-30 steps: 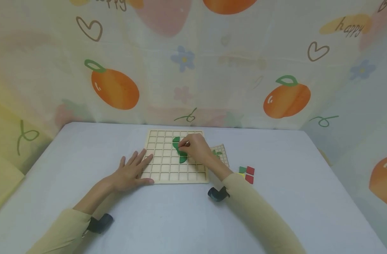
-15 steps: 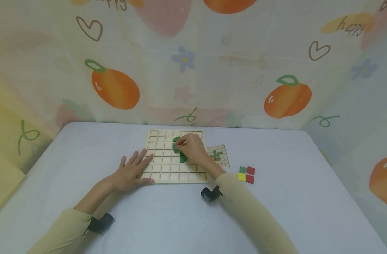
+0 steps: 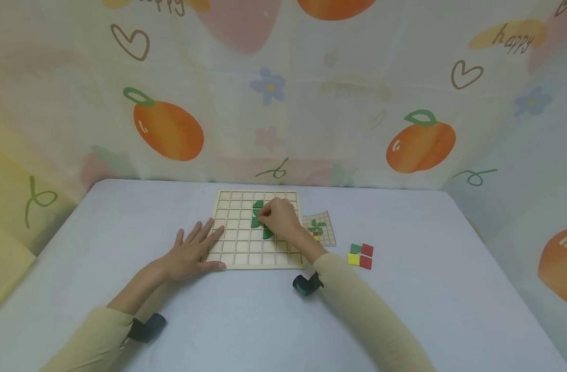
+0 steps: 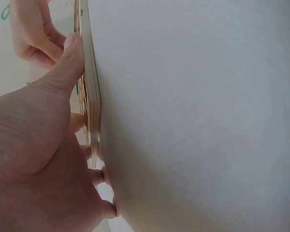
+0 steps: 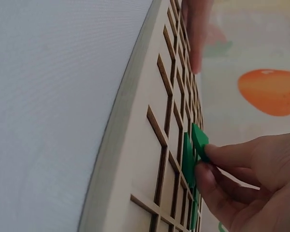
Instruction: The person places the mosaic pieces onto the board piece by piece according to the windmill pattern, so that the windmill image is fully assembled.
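Note:
A wooden grid board [image 3: 237, 245] lies on the table, with several green quarter-round tiles [image 3: 258, 204] in its cells. My left hand [image 3: 190, 253] rests with spread fingers on the board's left edge; in the left wrist view its thumb [image 4: 70, 58] lies along the near edge. Over the board's middle, my right hand [image 3: 281, 219] pinches a green tile [image 5: 199, 141] between thumb and index finger. That tile is tilted at the cells in the right wrist view. Another green tile [image 5: 188, 159] sits just below it. My right hand hides part of the board in the head view.
Right of the board lies a small pattern card [image 3: 327, 230] with a printed green, red and yellow figure. Further right, a green tile [image 3: 355, 248], two red tiles [image 3: 367, 250] and a yellow tile [image 3: 353, 259] lie together on the white table [image 3: 404, 299].
My right hand has shifted slightly left over the board, uncovering the pattern card and the yellow tile. The green tile at its fingertips has also shifted left. My left hand has stayed still.

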A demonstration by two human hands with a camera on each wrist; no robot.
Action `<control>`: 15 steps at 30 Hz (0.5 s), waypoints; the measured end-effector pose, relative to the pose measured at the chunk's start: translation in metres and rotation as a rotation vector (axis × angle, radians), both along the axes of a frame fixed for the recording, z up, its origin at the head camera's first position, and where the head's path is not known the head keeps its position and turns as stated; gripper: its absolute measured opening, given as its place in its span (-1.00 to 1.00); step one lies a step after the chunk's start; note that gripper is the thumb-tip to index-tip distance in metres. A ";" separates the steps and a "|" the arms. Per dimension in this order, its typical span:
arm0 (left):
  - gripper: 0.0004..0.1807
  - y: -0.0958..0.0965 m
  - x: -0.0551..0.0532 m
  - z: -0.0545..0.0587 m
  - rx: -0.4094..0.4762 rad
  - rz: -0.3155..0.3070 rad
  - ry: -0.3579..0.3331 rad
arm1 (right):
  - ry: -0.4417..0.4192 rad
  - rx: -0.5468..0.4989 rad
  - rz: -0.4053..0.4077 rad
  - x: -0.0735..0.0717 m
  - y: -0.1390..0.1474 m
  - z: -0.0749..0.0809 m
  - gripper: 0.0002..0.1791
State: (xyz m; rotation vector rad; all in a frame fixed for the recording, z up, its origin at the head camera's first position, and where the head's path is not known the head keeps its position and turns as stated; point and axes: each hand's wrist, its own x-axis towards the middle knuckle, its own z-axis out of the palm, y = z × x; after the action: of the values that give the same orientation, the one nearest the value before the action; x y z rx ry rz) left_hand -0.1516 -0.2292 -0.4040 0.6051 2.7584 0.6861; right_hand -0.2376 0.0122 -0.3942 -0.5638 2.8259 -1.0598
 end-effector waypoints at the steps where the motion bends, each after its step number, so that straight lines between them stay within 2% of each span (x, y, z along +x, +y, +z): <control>1: 0.03 0.000 0.000 0.000 -0.002 -0.001 0.001 | -0.002 0.005 0.000 0.000 0.000 0.000 -0.89; 15: 0.04 -0.002 -0.002 -0.003 -0.008 0.000 0.005 | -0.011 -0.005 0.009 0.003 -0.004 0.003 -0.88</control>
State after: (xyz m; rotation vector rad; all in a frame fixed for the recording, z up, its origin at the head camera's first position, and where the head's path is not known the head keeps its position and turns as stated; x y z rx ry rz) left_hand -0.1532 -0.2312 -0.4073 0.6055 2.7642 0.6740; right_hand -0.2346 0.0082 -0.3908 -0.5692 2.8088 -1.0651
